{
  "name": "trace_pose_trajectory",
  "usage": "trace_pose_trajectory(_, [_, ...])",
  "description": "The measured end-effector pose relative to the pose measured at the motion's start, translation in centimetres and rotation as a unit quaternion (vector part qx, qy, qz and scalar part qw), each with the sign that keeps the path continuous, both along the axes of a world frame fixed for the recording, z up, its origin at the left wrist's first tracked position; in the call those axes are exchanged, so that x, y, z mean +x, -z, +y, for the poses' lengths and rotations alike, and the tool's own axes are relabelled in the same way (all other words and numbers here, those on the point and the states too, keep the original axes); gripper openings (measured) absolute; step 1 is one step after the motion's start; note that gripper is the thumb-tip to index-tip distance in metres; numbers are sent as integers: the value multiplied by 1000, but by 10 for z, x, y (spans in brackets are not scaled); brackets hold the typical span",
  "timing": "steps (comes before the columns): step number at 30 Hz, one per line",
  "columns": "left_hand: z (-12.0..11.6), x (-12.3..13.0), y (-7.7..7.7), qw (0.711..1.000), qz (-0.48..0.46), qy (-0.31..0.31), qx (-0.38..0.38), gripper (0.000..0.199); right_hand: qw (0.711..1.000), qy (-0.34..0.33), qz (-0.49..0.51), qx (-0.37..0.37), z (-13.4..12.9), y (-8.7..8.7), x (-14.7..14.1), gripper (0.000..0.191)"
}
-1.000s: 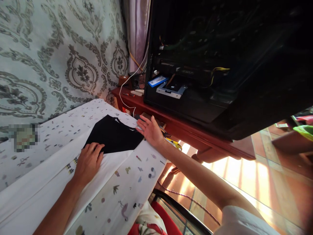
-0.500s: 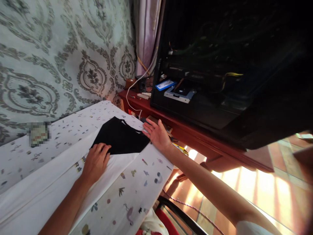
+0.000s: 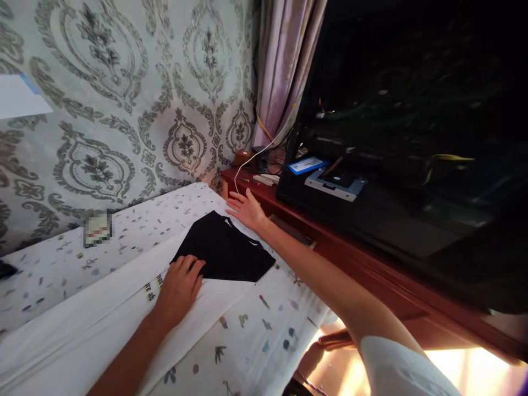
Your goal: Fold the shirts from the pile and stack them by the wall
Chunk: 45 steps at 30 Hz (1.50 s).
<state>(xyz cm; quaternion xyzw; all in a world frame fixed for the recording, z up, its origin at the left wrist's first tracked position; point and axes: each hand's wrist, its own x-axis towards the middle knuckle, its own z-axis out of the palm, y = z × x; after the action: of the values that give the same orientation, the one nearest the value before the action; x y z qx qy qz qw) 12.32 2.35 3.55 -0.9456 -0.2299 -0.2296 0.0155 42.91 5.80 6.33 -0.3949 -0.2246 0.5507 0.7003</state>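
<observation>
The left hand [image 3: 179, 286] rested palm down on a white shirt [image 3: 124, 297], right where the white cloth met its black section [image 3: 225, 250]. Its fingers lay close together and loosely bent; whether they pinched a fold or merely pressed could not be told. The weight there seemed meant to pin the garment, so that the part beyond the fingertips would not slide. Printed lettering [image 3: 149, 291] showed just to the left of that hand, partly out of sight.

The right hand [image 3: 247, 212] was spread wide, palm turned partly up, with nothing in it. It stood past the far edge of the black section, above the corner of the surface [image 3: 243, 341]; whether its underside touched anything was unclear. Such a loose, open posture suggested a hand clear of the fabric rather than one bearing down on it.

The shirt lay stretched along the surface under and behind the left hand, its black end between the two hands, perhaps so that both could reach it. A blurred item [image 3: 98, 228] sat well to the left, off the shirt and apparently out of the way. Beyond the right hand, a wooden stand [image 3: 371, 286] carried an open black case [image 3: 433, 165].
</observation>
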Motion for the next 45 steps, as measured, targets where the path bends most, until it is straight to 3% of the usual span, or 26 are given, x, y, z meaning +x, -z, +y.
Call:
trace_pose_trajectory(4, [-2, 1, 0, 1000, 6, -6, -1, 25, 1000, -11, -2, -18, 41, 12, 2, 61])
trace_pose_trajectory(8, [-3, 2, 0, 1000, 21, -18, -11, 26, 999, -28, -8, -17, 55, 25, 2, 59])
trace_pose_trajectory(22, [-1, 1, 1, 999, 18, -13, -30, 26, 997, -48, -51, 21, 57, 36, 5, 63])
trace_pose_trajectory(29, [-1, 0, 0, 1000, 17, -4, -17, 25, 999, -42, -13, 23, 55, 35, 4, 61])
trace_pose_trajectory(33, [-1, 6, -8, 997, 68, -26, 11, 29, 999, -40, -10, 22, 54, 35, 3, 60])
trace_pose_trajectory(40, [-5, 45, -24, 987, 140, -28, 79, 38, 997, -45, -51, 29, 55, 37, 3, 59])
trace_pose_trajectory(45, [-4, 47, -36, 995, 77, -18, 58, 26, 993, -47, -90, 60, 55, 43, 2, 31])
